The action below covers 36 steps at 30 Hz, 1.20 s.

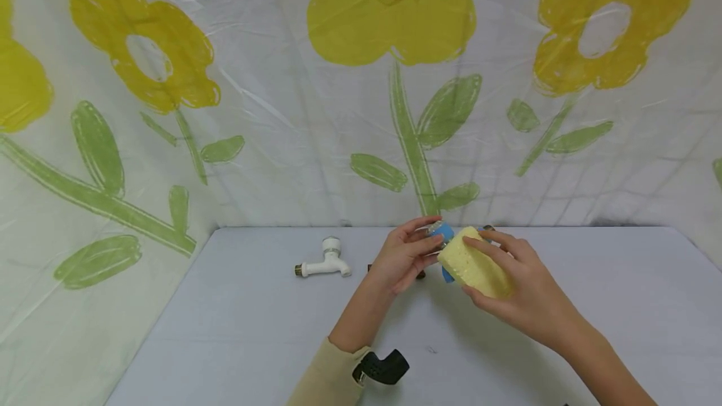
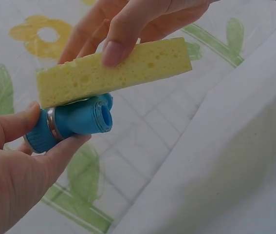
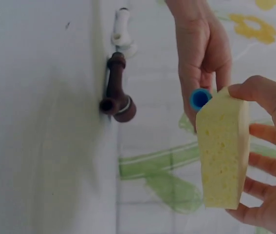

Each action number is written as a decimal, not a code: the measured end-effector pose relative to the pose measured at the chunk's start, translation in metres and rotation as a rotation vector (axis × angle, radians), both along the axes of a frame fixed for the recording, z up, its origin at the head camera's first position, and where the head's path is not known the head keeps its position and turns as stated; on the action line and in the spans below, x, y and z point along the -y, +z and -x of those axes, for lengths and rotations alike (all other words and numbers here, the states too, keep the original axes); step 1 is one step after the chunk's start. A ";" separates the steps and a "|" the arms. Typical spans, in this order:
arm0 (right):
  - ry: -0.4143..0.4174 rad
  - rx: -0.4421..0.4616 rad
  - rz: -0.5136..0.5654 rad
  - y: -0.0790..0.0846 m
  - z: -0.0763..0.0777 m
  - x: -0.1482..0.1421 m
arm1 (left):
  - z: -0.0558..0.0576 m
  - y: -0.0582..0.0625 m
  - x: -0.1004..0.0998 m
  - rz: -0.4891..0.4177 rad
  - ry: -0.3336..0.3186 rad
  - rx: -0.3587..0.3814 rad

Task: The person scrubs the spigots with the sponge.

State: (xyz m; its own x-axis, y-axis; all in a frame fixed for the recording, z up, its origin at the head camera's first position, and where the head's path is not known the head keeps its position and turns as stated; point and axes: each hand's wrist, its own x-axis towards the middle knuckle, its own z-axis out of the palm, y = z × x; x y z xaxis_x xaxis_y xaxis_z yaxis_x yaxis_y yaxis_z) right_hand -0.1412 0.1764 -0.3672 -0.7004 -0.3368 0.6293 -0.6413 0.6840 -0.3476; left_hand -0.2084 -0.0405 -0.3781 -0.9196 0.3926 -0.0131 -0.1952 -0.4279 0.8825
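Note:
A blue plastic faucet [image 2: 74, 119] with a silver ring is gripped at its knob end by my left hand [image 1: 403, 255], thumb on one side and fingers on the other. My right hand [image 1: 521, 281] holds a yellow sponge [image 1: 474, 263] between thumb and fingers. In the left wrist view the sponge lies along the upper side of the faucet, its near end close to my left thumb. The sponge hides much of the faucet in the head view. Both are held up above the table.
A white faucet [image 1: 327, 262] lies on the white table [image 1: 237, 331], left of my hands. A dark brown faucet [image 3: 116, 90] lies beside it, mostly hidden behind my left hand in the head view. Behind the table hangs a flower-printed curtain [image 1: 271, 118].

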 end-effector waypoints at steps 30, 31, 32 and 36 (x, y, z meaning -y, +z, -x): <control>-0.041 -0.022 -0.016 0.005 0.004 -0.007 | 0.000 0.004 0.003 0.104 0.014 -0.043; -0.041 -0.017 -0.012 0.005 0.003 -0.006 | 0.000 0.004 0.003 0.113 0.018 -0.043; -0.040 -0.014 -0.010 0.005 0.002 -0.005 | 0.000 0.004 0.002 0.124 0.023 -0.047; -0.016 -0.011 -0.022 0.003 -0.001 -0.001 | 0.000 0.005 0.000 0.150 0.056 -0.046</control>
